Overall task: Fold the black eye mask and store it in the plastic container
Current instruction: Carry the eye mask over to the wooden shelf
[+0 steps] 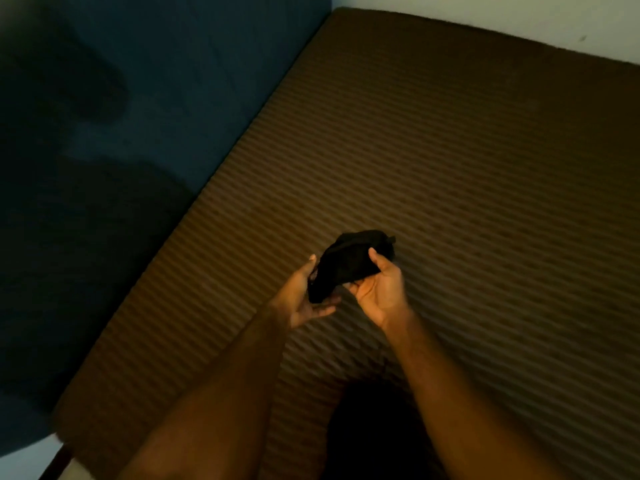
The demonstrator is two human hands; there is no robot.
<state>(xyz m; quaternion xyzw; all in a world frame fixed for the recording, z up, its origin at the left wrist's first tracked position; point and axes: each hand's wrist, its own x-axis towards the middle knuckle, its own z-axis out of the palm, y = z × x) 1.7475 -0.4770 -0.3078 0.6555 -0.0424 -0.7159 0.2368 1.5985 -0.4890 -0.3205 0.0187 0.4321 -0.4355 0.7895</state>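
Just below frame center, the eye mask (349, 263) hung bunched between both hands. The left hand (304, 297) gripped its lower end, and the right hand (379, 289) pinched its right edge.

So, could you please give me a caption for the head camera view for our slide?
Left hand and right hand hold the bunched black eye mask over a brown ribbed mattress.
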